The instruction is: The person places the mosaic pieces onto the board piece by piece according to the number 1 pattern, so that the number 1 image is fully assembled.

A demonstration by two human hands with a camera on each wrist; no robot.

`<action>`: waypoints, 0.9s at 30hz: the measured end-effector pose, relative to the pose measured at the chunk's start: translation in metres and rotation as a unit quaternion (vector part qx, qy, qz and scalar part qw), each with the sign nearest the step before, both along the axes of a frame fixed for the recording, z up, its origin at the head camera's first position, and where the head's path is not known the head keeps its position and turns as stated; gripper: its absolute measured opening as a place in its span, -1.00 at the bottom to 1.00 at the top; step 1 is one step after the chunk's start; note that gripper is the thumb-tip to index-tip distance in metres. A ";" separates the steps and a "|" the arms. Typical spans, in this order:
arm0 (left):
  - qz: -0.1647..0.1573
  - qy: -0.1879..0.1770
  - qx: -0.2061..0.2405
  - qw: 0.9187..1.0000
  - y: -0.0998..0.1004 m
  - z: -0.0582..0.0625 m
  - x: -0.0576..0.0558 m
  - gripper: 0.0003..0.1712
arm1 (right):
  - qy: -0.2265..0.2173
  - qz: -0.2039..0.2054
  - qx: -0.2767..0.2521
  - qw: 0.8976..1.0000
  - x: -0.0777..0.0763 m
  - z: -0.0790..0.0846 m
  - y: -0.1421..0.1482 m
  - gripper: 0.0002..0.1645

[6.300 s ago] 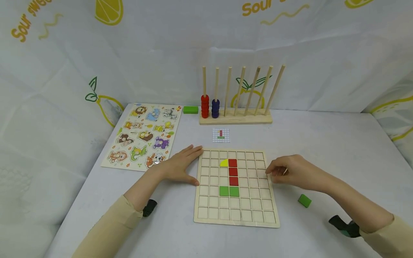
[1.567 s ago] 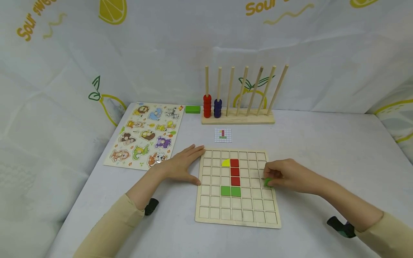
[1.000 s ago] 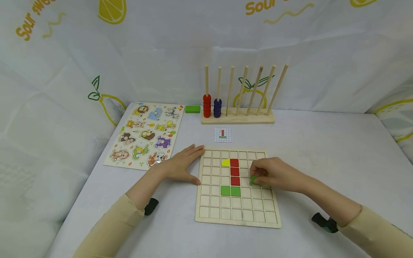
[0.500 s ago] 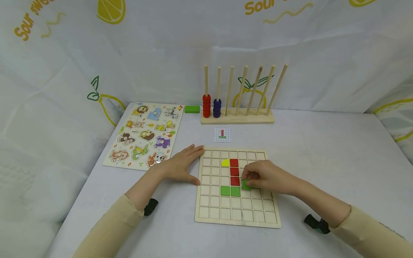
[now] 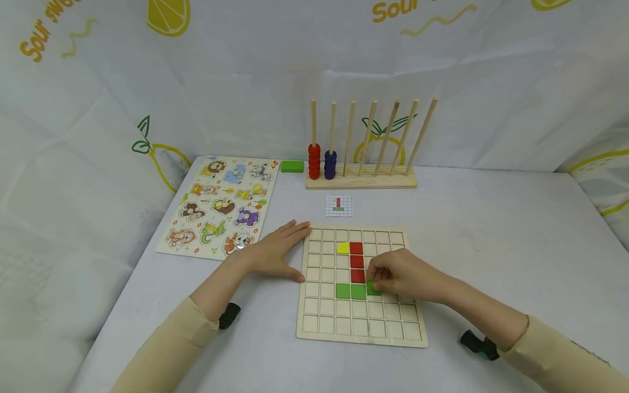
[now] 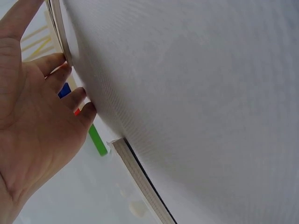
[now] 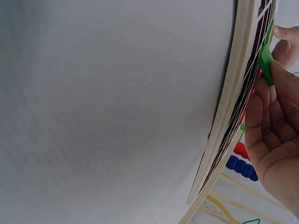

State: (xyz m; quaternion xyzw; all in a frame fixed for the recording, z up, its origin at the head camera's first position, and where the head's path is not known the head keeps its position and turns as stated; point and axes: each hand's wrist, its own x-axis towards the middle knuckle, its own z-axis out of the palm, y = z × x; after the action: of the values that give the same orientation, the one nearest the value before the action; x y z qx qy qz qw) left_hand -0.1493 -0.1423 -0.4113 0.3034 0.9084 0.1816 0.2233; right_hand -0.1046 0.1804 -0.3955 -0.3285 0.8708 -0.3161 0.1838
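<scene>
A wooden grid board (image 5: pixel 375 327) lies on the table. It carries a yellow quarter-circle tile (image 5: pixel 343 248), a column of red square tiles (image 5: pixel 357 262) and two green square tiles (image 5: pixel 343 291) in a row. My right hand (image 5: pixel 408 275) pinches another green tile (image 5: pixel 373 288) at the cell right of that row; in the right wrist view this green tile (image 7: pixel 266 65) is tilted against the board. Its fingers hide part of the cell. My left hand (image 5: pixel 272 254) is spread, with thumb and fingertips touching the board's left edge.
Behind the board lies a small pattern card (image 5: pixel 338 206). Farther back are a peg abacus (image 5: pixel 363 180) with red and blue beads and a green block (image 5: pixel 292 166). An animal puzzle board (image 5: pixel 201 218) lies left, close to my left wrist.
The green tile that lay on the table at the right was picked up. My right hand has carried it left over the board and down beside the green row. The left hand stays put.
</scene>
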 end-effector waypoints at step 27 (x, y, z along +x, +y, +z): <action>-0.001 0.006 -0.002 1.000 0.000 -0.003 0.000 0.27 | 0.029 -0.001 0.027 0.999 0.006 -0.001 -0.004 -0.84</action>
State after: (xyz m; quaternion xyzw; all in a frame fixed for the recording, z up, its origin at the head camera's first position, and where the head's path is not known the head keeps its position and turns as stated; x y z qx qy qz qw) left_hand -0.1497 -0.1420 -0.4138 0.3055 0.9096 0.1779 0.2182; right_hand -0.0991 0.1761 -0.3963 -0.3316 0.8845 -0.2826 0.1670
